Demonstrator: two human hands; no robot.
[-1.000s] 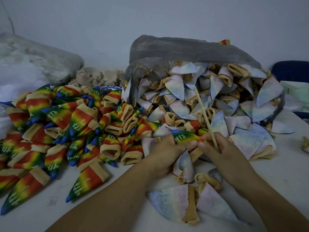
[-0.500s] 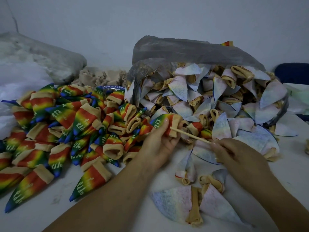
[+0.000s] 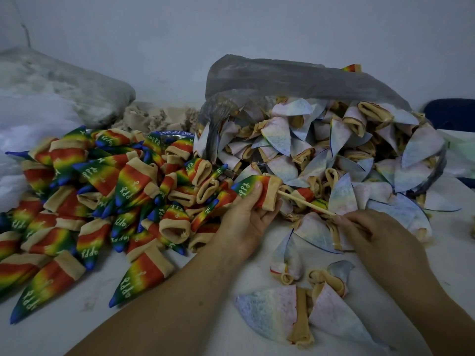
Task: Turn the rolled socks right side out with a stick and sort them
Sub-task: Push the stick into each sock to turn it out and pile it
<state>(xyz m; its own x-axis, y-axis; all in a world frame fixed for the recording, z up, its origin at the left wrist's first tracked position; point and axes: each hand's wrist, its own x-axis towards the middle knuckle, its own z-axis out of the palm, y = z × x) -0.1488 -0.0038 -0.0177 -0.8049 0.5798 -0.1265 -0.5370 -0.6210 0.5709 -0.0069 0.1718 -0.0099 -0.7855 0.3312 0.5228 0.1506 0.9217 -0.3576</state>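
My left hand (image 3: 246, 222) grips a rainbow-striped knit sock with a tan ribbed cuff (image 3: 254, 191) mid-tabletop, thumb pressed on top. The cuff faces right, so it meets the thin pale wooden stick (image 3: 305, 204), whose near end my right hand (image 3: 380, 240) pinches. Sorted bright cones (image 3: 102, 201) lie left; pale fuzzy inside-out socks (image 3: 334, 155) lie rear right.

Grey sack (image 3: 64, 83) back-left, beige fabric heap (image 3: 154, 119) beside it, dark-blue obj (image 3: 452, 111) far right.
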